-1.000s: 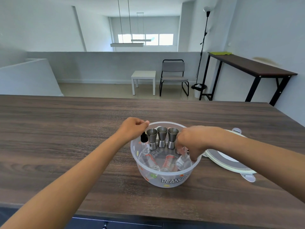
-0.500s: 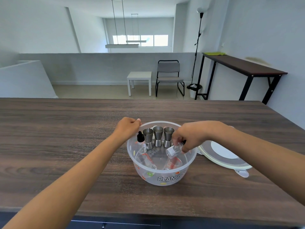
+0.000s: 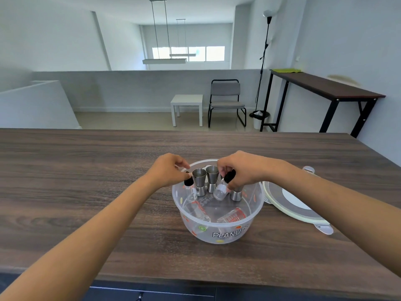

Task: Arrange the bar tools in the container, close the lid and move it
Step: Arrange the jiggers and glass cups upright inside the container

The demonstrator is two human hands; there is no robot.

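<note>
While the left hand (image 3: pixel 168 170) pinches one black-capped bottle (image 3: pixel 188 182), the right hand (image 3: pixel 238 170) should seat its gripped dropper bottle (image 3: pixel 223 185) upright beside the jiggers (image 3: pixel 199 181).

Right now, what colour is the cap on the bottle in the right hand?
Black. The cap tops a clear dropper bottle pinched by the right hand; head view shows it.

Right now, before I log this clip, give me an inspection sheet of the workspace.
Surface: dark wood-grain table.
Job's things: clear container open, steel jiggers upright inside, measuring glasses lying at the bottom; lid on the table beside it.
Clutter: nothing seen.
Grippers: left hand at a black-capped bottle by the rim; right hand holds a tilted dropper bottle.
Cables: nothing seen.
Surroundings: chair, white side table, floor lamp, dark side desk.
</note>
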